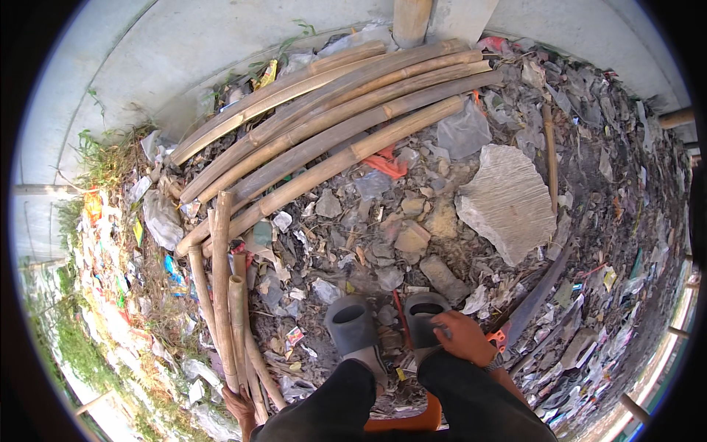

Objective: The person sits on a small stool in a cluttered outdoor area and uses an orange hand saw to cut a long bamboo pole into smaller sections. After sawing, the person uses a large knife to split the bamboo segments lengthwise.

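At the lower left, my left hand (239,407) is closed around the near end of a bamboo pole (222,287). Other bamboo pieces stand close beside that pole, and part of the hand is cut off by the lower edge. My right hand (465,339) hangs over my right slipper, its fingers curled together with nothing visible in them. Just past its wrist is the orange handle (499,337) of a saw, apart from the fingers. The saw's long dark blade (541,291) points up and to the right.
Several long split bamboo lengths (324,121) lie side by side ahead. A large broken concrete slab (507,202) rests right of centre. My grey slippers (353,324) stand on ground strewn with rubble and plastic litter. A pale wall (221,44) closes the far side.
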